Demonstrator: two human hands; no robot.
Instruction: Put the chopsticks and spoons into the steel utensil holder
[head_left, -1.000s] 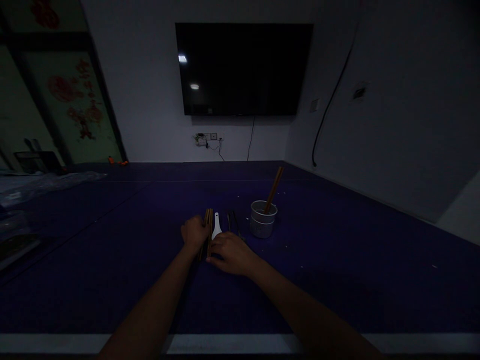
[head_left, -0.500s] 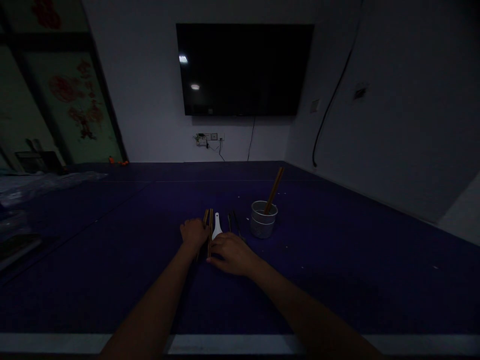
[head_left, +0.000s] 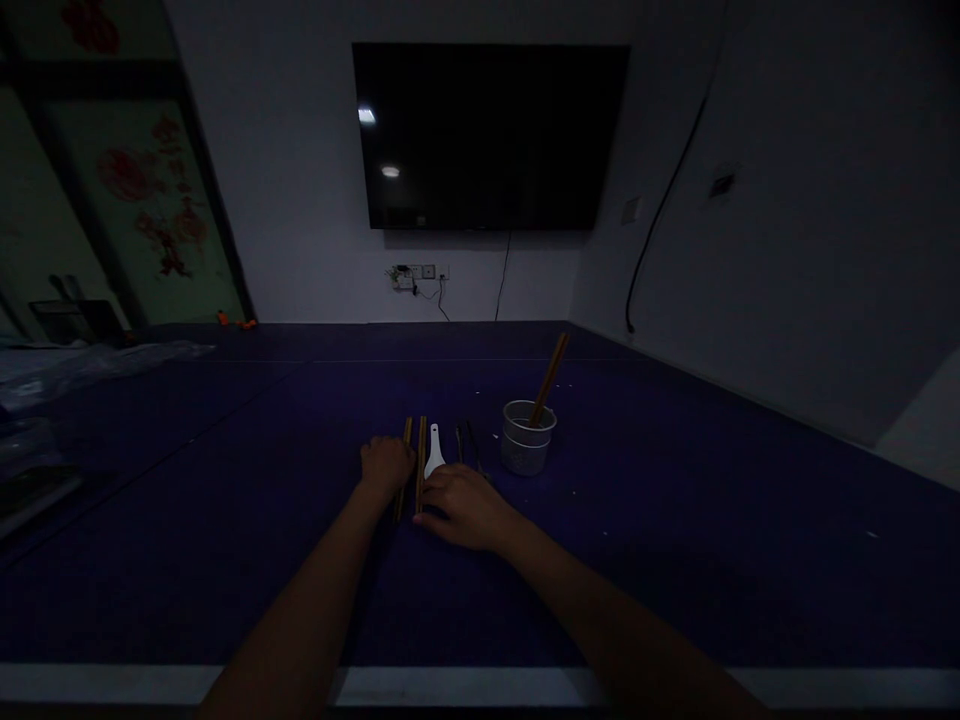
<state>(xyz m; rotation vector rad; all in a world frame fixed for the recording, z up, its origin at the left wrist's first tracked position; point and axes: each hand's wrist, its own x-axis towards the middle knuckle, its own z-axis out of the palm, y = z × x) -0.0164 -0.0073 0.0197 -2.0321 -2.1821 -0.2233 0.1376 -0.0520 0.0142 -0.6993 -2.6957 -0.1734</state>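
Note:
Both my hands rest on a dark blue table in dim light. My left hand is curled over a brown wooden stick and touches it. A second wooden stick lies just right of it, a small gap apart. My right hand lies palm down over the near ends of a white spoon and some thin dark utensils. Its fingers are hard to make out. A grey cup with a wooden stick leaning in it stands to the right.
A black television hangs on the far wall above a socket with cables. Clear plastic sheeting lies at the table's left side. A white strip runs along the table's near edge.
The left wooden stick has shifted left under my left hand, so a gap has opened between the two sticks. My right hand has barely moved.

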